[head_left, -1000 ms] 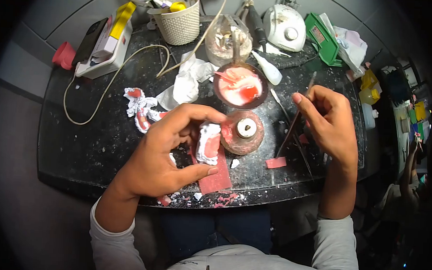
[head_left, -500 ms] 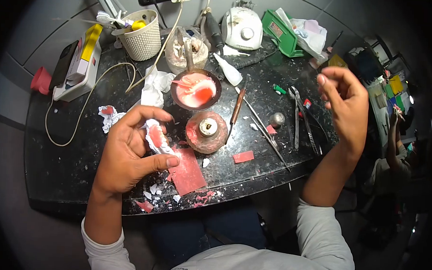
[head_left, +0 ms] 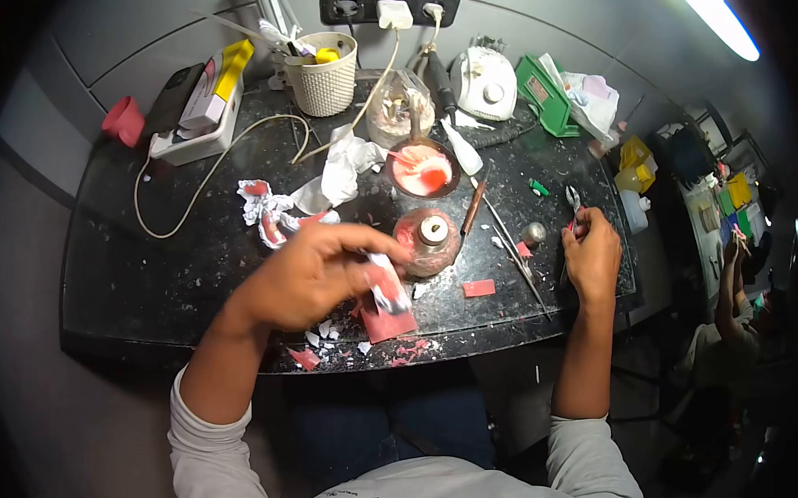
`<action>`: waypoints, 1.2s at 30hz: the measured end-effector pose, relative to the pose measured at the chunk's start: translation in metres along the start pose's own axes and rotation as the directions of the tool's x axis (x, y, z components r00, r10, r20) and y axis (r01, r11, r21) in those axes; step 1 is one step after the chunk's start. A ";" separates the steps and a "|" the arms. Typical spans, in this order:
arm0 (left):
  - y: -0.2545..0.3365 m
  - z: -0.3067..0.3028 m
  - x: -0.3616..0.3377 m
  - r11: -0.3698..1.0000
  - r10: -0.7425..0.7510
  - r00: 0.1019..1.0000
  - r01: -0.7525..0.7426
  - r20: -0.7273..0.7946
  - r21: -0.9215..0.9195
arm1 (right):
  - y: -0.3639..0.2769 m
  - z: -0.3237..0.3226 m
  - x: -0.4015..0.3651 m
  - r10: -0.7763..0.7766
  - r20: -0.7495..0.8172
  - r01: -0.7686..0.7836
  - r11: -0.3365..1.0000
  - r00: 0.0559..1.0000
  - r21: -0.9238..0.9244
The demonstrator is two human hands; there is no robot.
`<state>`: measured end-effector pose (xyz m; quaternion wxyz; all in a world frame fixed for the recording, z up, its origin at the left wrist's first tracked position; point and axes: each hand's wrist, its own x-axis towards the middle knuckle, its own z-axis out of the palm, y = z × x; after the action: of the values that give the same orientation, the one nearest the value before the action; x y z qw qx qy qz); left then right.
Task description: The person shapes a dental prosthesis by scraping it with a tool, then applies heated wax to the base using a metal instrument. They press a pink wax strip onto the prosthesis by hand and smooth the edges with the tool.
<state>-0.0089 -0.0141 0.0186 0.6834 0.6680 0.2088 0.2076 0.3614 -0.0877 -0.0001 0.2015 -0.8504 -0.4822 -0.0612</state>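
My left hand (head_left: 313,276) is closed around a white plaster dental model (head_left: 388,284) with pink wax along it. It is above a pink wax sheet (head_left: 388,325) and left of the round spirit burner (head_left: 426,241). My right hand (head_left: 592,253) reaches down at the right of the bench, its fingers closed on metal pliers (head_left: 573,198), whose handles it mostly covers. Behind the burner, a small pan (head_left: 423,168) contains melted pink and red wax. A brown-handled wax knife (head_left: 474,208) and a long thin metal instrument (head_left: 514,258) lie between my hands.
Plaster pieces with pink wax (head_left: 273,230) lie by crumpled white tissue (head_left: 344,171). At the back are a woven bin (head_left: 326,84), a white control box (head_left: 484,85) and a green box (head_left: 546,100). A cable (head_left: 213,219) loops across the left. Another person (head_left: 725,330) sits at far right.
My right hand has come down from the air onto the pliers. My left hand has turned and shifted right with the model, over the wax sheet. The camera view has shifted.
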 end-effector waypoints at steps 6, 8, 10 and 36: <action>-0.011 0.020 0.014 0.999 -0.017 0.998 0.019 0.060 -0.039 | -0.003 -0.003 0.000 -0.018 -0.043 0.031 0.943 0.999 0.330; -0.009 0.024 0.015 0.999 -0.054 0.998 0.054 0.023 -0.001 | -0.002 -0.005 0.001 -0.067 -0.059 0.089 0.815 0.996 0.573; -0.016 0.030 0.020 0.995 0.009 0.999 -0.003 -0.050 0.101 | -0.015 -0.022 0.000 -0.184 -0.042 0.140 0.562 0.982 0.815; 0.026 -0.002 -0.021 0.939 0.289 0.923 -0.325 0.253 0.114 | -0.094 -0.043 -0.063 -0.764 -0.645 0.466 -0.577 -0.017 0.671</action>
<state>-0.0275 -0.0235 0.0443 0.6083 0.7628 0.0354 0.2162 0.2526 -0.1120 0.0473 0.4444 0.0657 -0.8680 0.2115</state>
